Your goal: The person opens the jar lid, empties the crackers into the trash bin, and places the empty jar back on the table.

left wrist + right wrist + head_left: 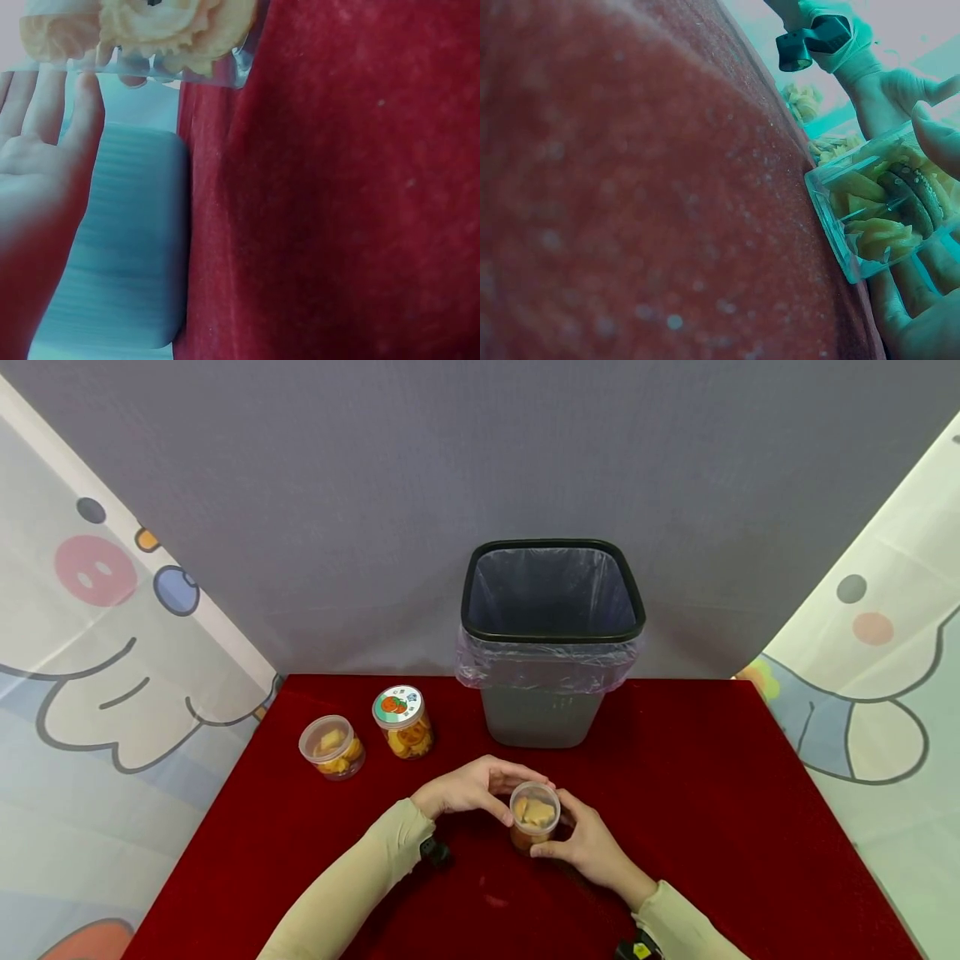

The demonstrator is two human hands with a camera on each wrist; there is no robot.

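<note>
A small clear jar of cookies with a translucent lid stands upright between the two hands, at or just above the red cloth. My right hand grips its right side, thumb in front and fingers behind. In the right wrist view, dark and pale cookies show through the jar above the right fingers. On the other side, my left hand reaches around the jar's left and far side, thumb by the lid. The left wrist view shows its fingers fairly straight against or near the jar.
Two more cookie jars stand at the left, one with a plain lid and one with a printed lid. A bin lined with a plastic bag stands at the back of the red-covered table, before a grey wall.
</note>
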